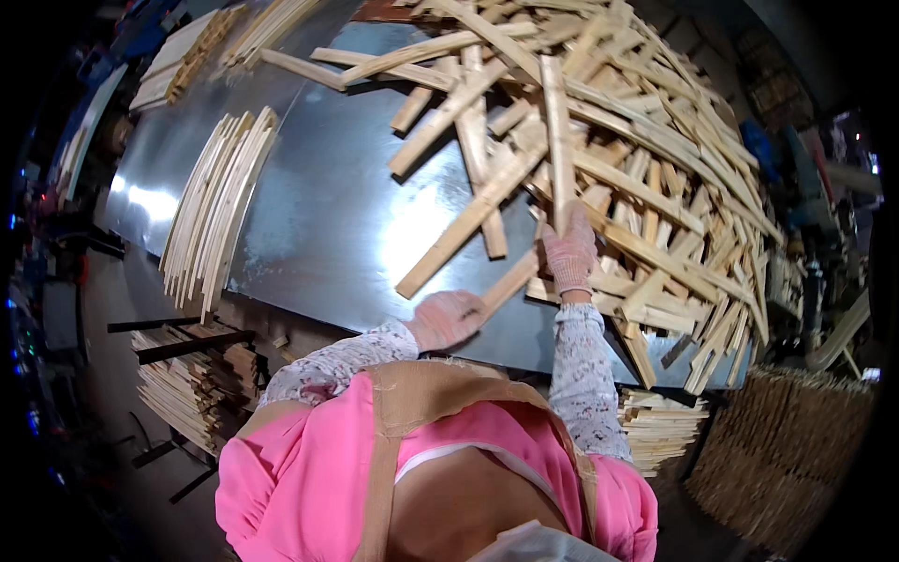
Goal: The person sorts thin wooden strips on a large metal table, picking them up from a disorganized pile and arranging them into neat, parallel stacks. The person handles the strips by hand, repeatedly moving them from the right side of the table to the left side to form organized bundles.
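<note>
We saw 2 gloved hands at work over the metal table [328, 215]. The right hand [569, 253] was closed around the lower end of a long wooden slat [558, 140] that rose straight away from us, its far end lying over the loose heap of slats [655, 178] covering the table's right side. The left hand [448, 318], near the table's near edge, was curled around the end of a shorter slat [510, 281] that slanted up toward the right hand. A neat fanned bundle of slats [217, 208] lay by the table's left edge, well apart from both hands. More stacked slats [187, 379] sat below the table on the left.
</note>
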`<action>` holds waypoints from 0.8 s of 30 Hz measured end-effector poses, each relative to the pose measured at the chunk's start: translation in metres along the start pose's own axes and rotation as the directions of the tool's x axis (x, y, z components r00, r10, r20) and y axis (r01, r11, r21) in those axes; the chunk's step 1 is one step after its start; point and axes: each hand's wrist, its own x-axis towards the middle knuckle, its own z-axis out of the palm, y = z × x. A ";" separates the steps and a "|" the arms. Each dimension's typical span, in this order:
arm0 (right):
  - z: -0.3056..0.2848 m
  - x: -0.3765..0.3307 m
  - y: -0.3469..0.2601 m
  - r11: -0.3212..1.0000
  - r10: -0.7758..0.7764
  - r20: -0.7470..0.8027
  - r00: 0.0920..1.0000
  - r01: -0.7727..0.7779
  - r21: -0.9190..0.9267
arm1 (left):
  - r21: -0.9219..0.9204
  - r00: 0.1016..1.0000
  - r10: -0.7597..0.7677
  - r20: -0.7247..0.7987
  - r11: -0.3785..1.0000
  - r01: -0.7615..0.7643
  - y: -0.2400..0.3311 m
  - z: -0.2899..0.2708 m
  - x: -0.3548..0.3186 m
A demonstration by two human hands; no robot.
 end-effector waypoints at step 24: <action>0.165 0.158 -0.266 0.408 -0.657 0.507 0.558 0.829 -0.382 | 0.168 0.404 -0.512 -0.758 0.446 0.879 -0.351 -0.303 -0.237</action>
